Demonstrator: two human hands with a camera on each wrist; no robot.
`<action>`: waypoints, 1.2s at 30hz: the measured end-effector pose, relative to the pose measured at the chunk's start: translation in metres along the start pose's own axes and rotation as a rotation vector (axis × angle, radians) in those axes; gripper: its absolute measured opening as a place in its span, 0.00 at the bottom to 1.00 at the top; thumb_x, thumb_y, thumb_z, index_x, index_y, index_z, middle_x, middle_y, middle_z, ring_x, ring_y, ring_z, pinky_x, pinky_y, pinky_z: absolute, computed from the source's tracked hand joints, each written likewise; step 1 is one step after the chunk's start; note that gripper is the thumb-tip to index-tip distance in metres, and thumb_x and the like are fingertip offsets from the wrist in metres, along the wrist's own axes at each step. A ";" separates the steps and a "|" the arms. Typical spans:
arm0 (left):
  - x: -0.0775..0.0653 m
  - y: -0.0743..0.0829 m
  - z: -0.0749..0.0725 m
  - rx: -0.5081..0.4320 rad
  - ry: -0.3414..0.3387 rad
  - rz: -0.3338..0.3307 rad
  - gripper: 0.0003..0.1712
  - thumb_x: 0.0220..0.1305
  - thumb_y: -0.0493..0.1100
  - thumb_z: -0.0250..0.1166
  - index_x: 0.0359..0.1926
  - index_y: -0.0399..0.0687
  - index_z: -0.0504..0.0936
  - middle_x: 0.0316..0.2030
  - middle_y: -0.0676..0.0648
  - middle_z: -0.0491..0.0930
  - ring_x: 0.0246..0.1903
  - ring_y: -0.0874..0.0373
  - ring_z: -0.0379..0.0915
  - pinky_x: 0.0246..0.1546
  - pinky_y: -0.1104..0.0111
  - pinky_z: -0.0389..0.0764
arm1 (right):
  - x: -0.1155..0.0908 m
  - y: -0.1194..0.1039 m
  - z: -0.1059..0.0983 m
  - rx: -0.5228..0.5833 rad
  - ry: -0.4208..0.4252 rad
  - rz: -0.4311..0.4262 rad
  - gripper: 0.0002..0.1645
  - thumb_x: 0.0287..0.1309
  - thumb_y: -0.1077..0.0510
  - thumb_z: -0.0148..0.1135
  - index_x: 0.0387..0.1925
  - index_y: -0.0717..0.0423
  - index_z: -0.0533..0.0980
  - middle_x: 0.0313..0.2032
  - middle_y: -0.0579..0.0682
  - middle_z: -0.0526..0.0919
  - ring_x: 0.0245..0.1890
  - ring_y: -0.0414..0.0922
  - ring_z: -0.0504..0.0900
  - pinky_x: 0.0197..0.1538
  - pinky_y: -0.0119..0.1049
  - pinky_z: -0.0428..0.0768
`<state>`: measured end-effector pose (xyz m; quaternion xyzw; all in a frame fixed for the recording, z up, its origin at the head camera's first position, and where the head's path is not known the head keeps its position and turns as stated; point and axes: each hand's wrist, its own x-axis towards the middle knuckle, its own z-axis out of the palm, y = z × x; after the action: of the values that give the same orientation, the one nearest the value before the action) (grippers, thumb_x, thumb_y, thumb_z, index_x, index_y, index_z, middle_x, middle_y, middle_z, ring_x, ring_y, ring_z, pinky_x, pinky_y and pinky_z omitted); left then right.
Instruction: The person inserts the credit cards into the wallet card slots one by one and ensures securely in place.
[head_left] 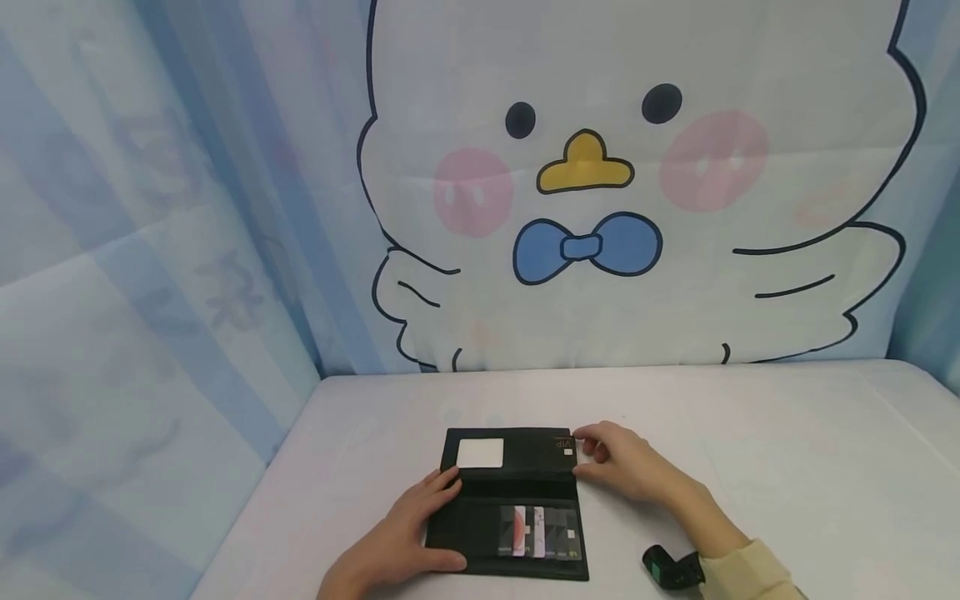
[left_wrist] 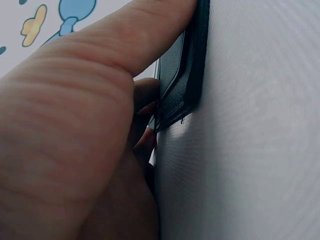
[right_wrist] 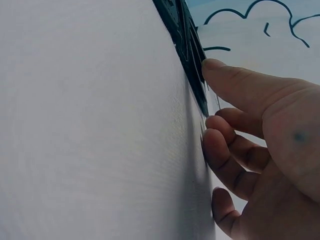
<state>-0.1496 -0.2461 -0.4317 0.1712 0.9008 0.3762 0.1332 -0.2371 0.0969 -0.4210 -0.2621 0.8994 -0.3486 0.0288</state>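
A black card wallet [head_left: 480, 535] lies unfolded on the white table. Its upper panel has a white card [head_left: 480, 453] at the left and a dark card marked VIP [head_left: 564, 447] at the right edge. Several overlapping cards [head_left: 538, 533] show in the lower panel. My left hand [head_left: 401, 533] rests on the wallet's left side, thumb [left_wrist: 125, 40] over the lower panel, fingers reaching the fold. At the upper panel's right edge, my right hand [head_left: 626, 460] touches with thumb [right_wrist: 235, 80] and index fingertip, spread apart; its other fingers are bent near the tabletop.
A small black device [head_left: 672, 568] sits at the right wrist by the cream sleeve [head_left: 750, 573]. Behind the table [head_left: 750, 433] hangs a curtain [head_left: 585, 317] with a cartoon chick; another patterned curtain [head_left: 150, 333] stands at the left.
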 end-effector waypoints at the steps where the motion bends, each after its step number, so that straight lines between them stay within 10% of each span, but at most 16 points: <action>1: 0.000 0.000 0.000 0.001 0.000 0.001 0.53 0.55 0.61 0.76 0.75 0.42 0.65 0.78 0.48 0.53 0.76 0.39 0.40 0.68 0.34 0.48 | 0.000 0.001 0.000 0.000 -0.002 -0.006 0.30 0.57 0.54 0.75 0.56 0.66 0.77 0.36 0.43 0.76 0.35 0.40 0.73 0.39 0.38 0.77; 36: 0.000 -0.001 0.000 0.000 -0.004 -0.011 0.54 0.54 0.59 0.77 0.75 0.42 0.65 0.78 0.49 0.53 0.76 0.39 0.40 0.68 0.34 0.48 | 0.010 -0.010 0.012 -0.052 0.003 0.027 0.29 0.58 0.50 0.74 0.56 0.62 0.79 0.37 0.45 0.77 0.34 0.40 0.74 0.38 0.42 0.73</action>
<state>-0.1502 -0.2465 -0.4328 0.1669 0.9015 0.3749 0.1371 -0.2383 0.0785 -0.4225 -0.2499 0.9117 -0.3251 0.0256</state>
